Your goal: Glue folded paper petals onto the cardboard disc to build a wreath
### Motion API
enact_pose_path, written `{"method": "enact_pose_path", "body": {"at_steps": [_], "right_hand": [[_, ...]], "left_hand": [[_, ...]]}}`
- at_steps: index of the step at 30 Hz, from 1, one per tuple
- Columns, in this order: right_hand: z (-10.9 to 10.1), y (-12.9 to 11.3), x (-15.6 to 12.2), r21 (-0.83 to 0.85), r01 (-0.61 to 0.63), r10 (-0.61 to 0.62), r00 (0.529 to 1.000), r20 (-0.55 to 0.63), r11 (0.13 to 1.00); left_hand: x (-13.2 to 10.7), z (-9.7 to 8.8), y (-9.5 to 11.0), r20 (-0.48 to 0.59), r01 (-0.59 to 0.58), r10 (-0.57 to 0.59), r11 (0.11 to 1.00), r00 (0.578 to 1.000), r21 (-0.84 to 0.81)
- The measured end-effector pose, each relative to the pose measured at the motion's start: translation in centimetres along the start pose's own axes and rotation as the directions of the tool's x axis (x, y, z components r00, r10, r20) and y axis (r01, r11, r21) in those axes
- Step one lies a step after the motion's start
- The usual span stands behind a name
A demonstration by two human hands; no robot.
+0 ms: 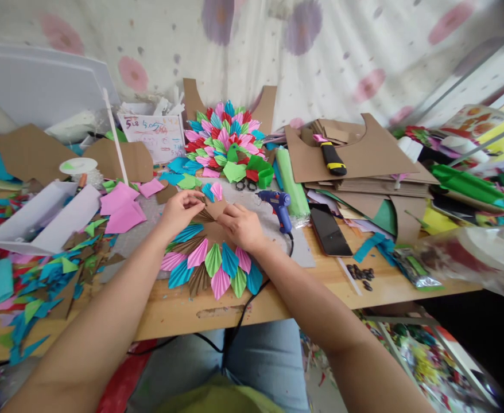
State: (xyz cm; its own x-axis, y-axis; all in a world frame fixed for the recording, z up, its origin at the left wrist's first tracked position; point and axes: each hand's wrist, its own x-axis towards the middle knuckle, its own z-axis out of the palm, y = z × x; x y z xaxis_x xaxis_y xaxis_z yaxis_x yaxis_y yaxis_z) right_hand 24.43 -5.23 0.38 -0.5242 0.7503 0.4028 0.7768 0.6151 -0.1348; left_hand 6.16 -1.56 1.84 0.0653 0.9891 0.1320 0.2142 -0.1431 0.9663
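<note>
Brown leaf (203, 217) is pinched by left hand (182, 209); right hand (241, 226) is curled over card (214, 231), grip can't be told. Leaf judged light, crushable; best held along pleats.

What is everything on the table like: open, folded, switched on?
Phone: lying flat, screen dark
Glue gun: set down; can't tell if it's on
White box: open
Paper leaves: pleated, fanned out
Cutter: lying on cardboard; can't tell if its blade is out
Left hand: fingers bent
Right hand: fingers bent
</note>
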Motion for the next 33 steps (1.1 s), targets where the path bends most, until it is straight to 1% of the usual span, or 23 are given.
{"method": "enact_pose_path", "body": {"at_steps": [5,8,10,12,14,15,17,19,21,24,27,33], "right_hand": [[0.2,-0.3,0.0,-0.028,0.048,-0.047,0.999,0.007,0.998],[0.2,-0.5,0.0,-0.047,0.036,-0.036,0.999,-0.006,0.998],[0.1,-0.6,0.1,-0.050,-0.009,0.008,1.000,-0.019,0.999],[0.1,-0.5,0.1,-0.042,-0.075,0.074,0.997,-0.034,0.996],[0.1,-0.3,0.1,-0.023,-0.145,0.144,0.988,-0.057,0.989],[0.1,-0.1,0.1,-0.012,-0.178,0.177,0.982,-0.070,0.984],[0.3,0.4,0.0,0.013,-0.234,0.234,0.968,-0.092,0.972],[0.3,0.9,-0.2,0.039,-0.270,0.273,0.957,-0.095,0.962],[0.3,1.1,-0.3,0.057,-0.296,0.300,0.950,-0.081,0.953],[-0.1,1.0,-0.1,0.056,-0.320,0.322,0.947,-0.020,0.946],[-0.6,0.6,0.8,0.024,-0.319,0.317,0.947,0.058,0.948],[-0.9,-0.6,3.1,-0.044,-0.297,0.301,0.941,0.155,0.954]], "left_hand": [[0.0,0.2,-0.2,0.021,-0.009,0.009,1.000,1.000,0.011],[0.0,0.3,-0.3,0.016,-0.019,0.018,1.000,1.000,0.022],[-0.1,0.3,-0.3,-0.006,-0.025,0.025,0.999,1.000,0.032],[0.0,0.2,-0.2,-0.035,-0.005,0.005,1.000,0.999,0.012],[0.2,-0.1,0.0,-0.091,0.032,-0.035,0.999,0.995,-0.035],[0.3,-0.4,0.1,-0.137,0.041,-0.049,0.997,0.989,-0.060],[0.7,-1.0,0.1,-0.261,0.021,-0.044,0.996,0.964,-0.091],[1.1,-1.9,0.0,-0.381,-0.030,-0.008,0.995,0.925,-0.092],[1.4,-2.9,-0.2,-0.458,-0.072,0.033,0.995,0.889,-0.068],[1.8,-4.0,-0.6,-0.522,-0.098,0.087,0.995,0.848,0.005],[2.0,-4.6,-1.2,-0.560,-0.108,0.146,0.989,0.816,0.100],[2.3,-5.2,-2.8,-0.555,-0.121,0.247,0.960,0.794,0.254]]}}
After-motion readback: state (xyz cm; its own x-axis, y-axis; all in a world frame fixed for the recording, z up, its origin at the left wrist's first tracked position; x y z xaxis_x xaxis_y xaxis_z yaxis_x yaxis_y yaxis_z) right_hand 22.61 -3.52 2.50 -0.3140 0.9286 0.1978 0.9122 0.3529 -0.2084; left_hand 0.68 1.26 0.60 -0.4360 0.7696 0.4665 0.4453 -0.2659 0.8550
